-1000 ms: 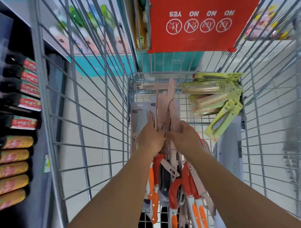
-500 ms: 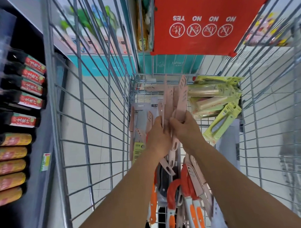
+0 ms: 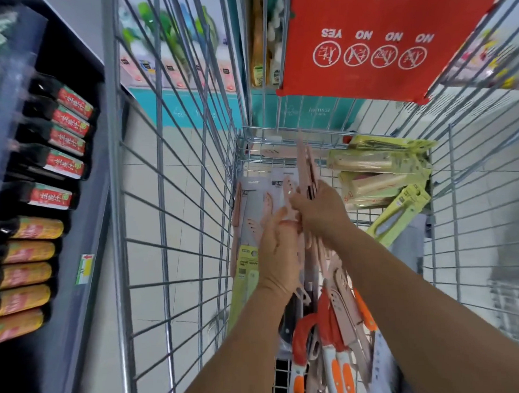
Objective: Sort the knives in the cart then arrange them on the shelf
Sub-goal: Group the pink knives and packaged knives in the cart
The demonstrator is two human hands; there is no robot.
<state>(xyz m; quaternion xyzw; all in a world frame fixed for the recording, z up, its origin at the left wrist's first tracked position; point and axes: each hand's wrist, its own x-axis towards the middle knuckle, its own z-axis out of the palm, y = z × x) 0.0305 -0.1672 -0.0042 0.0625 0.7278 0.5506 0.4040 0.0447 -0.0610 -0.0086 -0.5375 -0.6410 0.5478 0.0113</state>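
Here the right hand [image 3: 317,212] has its grip closed around a bundle of pink knives [image 3: 305,162], blades pointing toward the far wall of the cart [image 3: 176,199]. The left hand [image 3: 279,248] grips the same bundle lower down, fingers wrapped on the handles. Below the wrists lie orange-handled knives [image 3: 337,367]; green packaged knives [image 3: 381,174] crowd the far right corner. Grey carded knives [image 3: 252,202] lean against the left wire wall. Bottles [image 3: 59,135] line the shelf [image 3: 79,290] beyond it.
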